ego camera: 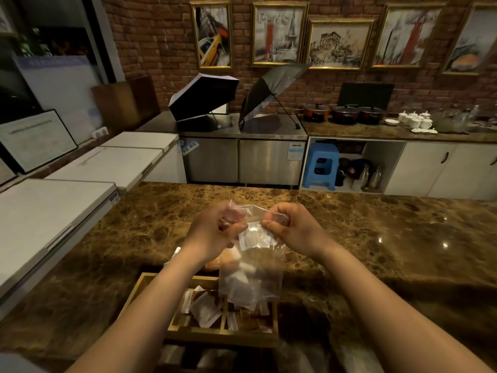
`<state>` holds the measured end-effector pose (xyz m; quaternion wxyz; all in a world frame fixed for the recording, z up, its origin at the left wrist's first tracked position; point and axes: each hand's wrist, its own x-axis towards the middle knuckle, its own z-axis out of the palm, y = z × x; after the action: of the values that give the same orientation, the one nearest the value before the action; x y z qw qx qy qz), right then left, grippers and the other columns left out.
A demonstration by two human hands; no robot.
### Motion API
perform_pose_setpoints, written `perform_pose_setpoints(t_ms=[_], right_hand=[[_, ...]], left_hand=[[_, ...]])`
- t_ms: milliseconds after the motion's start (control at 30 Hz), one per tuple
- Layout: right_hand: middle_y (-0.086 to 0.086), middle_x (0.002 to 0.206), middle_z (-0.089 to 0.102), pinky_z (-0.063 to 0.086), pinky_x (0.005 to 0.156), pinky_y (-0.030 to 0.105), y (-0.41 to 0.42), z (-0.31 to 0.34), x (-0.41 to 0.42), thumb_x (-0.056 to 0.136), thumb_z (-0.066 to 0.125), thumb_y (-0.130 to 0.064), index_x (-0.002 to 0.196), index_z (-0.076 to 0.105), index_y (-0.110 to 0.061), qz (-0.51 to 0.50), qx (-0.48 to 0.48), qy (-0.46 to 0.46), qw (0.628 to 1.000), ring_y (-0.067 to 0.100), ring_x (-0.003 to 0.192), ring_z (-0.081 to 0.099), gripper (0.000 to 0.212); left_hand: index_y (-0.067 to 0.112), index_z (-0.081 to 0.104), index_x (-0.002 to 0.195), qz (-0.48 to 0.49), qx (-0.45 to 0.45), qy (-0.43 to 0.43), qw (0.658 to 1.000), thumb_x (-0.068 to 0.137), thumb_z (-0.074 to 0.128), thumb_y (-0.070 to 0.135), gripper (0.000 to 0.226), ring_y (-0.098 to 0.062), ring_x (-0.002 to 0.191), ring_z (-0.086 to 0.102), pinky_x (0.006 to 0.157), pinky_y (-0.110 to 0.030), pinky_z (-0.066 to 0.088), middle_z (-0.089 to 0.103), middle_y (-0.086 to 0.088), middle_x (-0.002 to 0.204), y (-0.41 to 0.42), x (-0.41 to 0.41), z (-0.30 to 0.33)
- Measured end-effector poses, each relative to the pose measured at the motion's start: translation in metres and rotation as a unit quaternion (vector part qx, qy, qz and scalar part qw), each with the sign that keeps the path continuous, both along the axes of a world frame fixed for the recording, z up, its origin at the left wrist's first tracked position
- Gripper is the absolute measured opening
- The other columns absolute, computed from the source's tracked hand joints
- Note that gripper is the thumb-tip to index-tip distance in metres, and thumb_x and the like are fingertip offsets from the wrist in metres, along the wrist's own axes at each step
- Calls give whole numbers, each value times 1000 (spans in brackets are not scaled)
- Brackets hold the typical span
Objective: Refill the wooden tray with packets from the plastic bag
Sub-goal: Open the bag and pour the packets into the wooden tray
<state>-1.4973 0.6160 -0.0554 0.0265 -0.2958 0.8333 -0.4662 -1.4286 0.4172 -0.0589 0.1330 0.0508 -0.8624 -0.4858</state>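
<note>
Both hands grip plastic bag [251, 275] top, held above wooden tray [150, 297].
L hand [215, 232] & R hand [287, 227] fingers pinched shut on bag mouth; tray w/ packets [205, 309] at marble counter [376, 238] near edge.

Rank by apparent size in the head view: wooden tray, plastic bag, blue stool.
1. wooden tray
2. plastic bag, held up nearer the camera, so its rank is unsure
3. blue stool, far off

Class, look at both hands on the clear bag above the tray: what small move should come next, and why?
Probably pull the bag's mouth apart. Both hands, left hand and right hand, pinch the top of the plastic bag, which hangs over the wooden tray with packets inside it.
</note>
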Motion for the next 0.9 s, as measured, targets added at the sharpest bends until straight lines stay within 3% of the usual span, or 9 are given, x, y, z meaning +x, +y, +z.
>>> perform_pose_setpoints(t_ms=[233,400,500,600,733,833,900], right_hand=[[10,89,73,63,65,48,-26,4,9,94,70,-14,95,68,-8,10,-44,-34,998,29,76,72,6],[1,92,71,63,64,33,-61,-15,18,94,71,-19,88,65,-22,13,-23,-83,996,17,81,71,9],[0,93,74,64,69,38,-79,-25,24,92,73,-15,87,67,-23,32,-7,-87,996,19,83,74,11],[6,89,75,63,65,38,-88,-29,27,93,72,-13,91,68,-12,40,9,-95,995,28,79,76,4],[16,89,76,62,65,46,-89,-21,25,92,73,-15,98,68,-3,34,5,-95,995,30,77,76,14],[17,94,76,61,65,39,-87,-8,23,94,71,-14,102,66,1,33,-11,-118,992,32,83,75,18],[15,94,77,62,69,43,-85,0,21,94,70,-15,102,66,0,31,-20,-114,993,28,82,76,18]], left_hand=[[29,66,94,16,-11,19,1000,88,78,21,16,-14,89,72,68,-45,66,72,10,99,-21,10,9],[38,65,90,40,-44,-6,998,87,78,28,17,-12,89,72,75,-46,64,73,13,96,-58,27,-6],[37,66,93,48,-41,-10,998,88,78,24,18,-9,85,73,75,-39,64,75,10,94,-73,37,-16],[27,68,97,35,-39,-20,998,89,77,21,14,-5,81,72,72,-29,58,76,7,90,-81,46,-23],[26,67,97,27,-24,-14,999,88,76,12,18,-5,82,73,70,-24,55,76,4,95,-87,48,-20],[28,66,98,24,-23,-18,999,89,75,14,19,-6,80,74,68,-26,57,76,4,96,-88,45,-13],[25,67,99,22,-13,-9,1000,88,76,12,19,-10,79,75,69,-32,61,77,2,94,-88,42,-7]])
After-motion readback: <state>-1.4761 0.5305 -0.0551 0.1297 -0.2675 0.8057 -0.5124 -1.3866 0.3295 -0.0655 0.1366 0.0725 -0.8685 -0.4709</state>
